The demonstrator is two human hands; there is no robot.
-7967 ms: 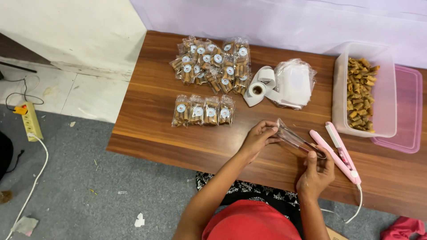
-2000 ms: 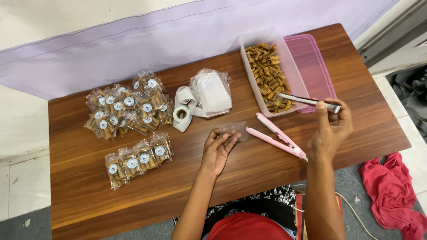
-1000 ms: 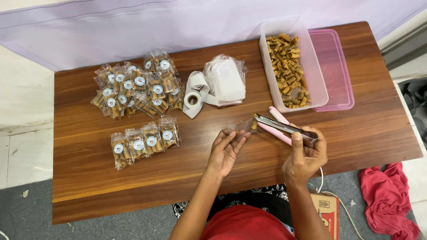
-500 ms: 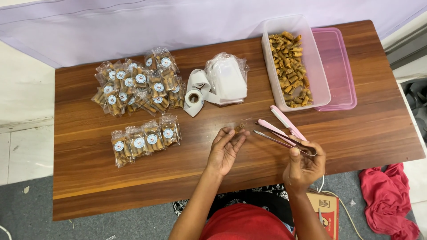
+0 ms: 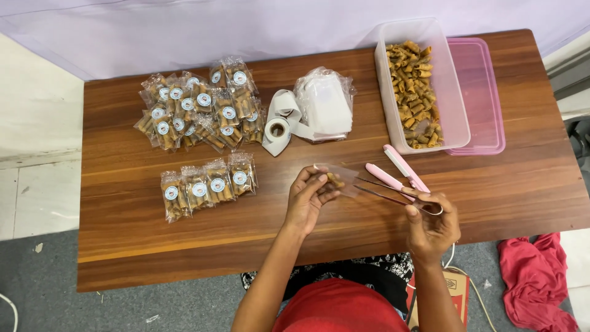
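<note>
A brown wooden surface [image 5: 123,246] is standing against a pale lilac wall, with grey floor below it and a red cloth [image 5: 536,280] lying on the floor at the right.

The left hand [image 5: 309,198] is holding a small clear bag [image 5: 337,179] just above the surface, near its front middle. The grip of this hand is closing around the bag's mouth, with the fingers curled and pinching the plastic; a few brown snack pieces are showing inside the bag. The right hand [image 5: 432,222] is holding metal tongs [image 5: 393,195] by their rear end. Its grip is closing tightly on the tongs, and the thin tips are pointing left, reaching into the open side of the bag. I cannot tell if the tips are carrying a piece at this moment.

Just behind the tongs, a pink sealing tool [image 5: 398,175] is lying on the surface, its two arms slightly apart. Further back on the right, a clear plastic tub [image 5: 452,104] is holding many brown snack sticks, and its pink lid [image 5: 482,92] is lying beside it, touching. In the middle, a roll of white stickers [image 5: 278,128] is resting next to a pack of empty bags [image 5: 324,106]. On the left, a pile of filled packets [image 5: 200,110] is lying well apart from the hands, and a row of four filled packets [image 5: 208,186] is lying nearer to the front.
</note>
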